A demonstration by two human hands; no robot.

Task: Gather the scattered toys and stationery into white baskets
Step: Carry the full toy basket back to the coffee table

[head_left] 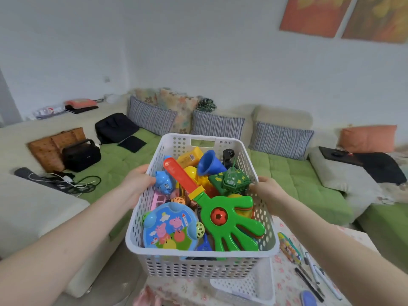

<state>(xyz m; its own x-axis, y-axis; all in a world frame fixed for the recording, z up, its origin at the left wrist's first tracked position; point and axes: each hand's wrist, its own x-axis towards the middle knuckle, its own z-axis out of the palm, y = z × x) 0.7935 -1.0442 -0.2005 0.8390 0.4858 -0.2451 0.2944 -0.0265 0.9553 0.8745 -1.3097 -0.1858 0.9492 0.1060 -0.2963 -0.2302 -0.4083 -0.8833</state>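
A white perforated basket (pixel 189 265) full of toys is held up in the air in front of me. My left hand (pixel 138 181) grips its left rim and my right hand (pixel 268 187) grips its right rim. Inside lie a green hand-shaped clapper with a red handle (pixel 229 219), a round blue cartoon toy (pixel 169 228), a blue cone (pixel 209 162), a green toy tank (pixel 231 178) and several smaller toys. Under it, on the table, sits a second white basket (pixel 245 288). Pens (pixel 311 277) and a colourful pencil case (pixel 289 248) lie on the table at the right.
A floral-cloth table (pixel 284 283) is below me, with a blue object (pixel 308 299) at its lower edge. Beyond it runs a green and cream sofa (pixel 298 180) with striped cushions, black bags (pixel 81 154), a power strip with cables (pixel 57 182) and a brown bag.
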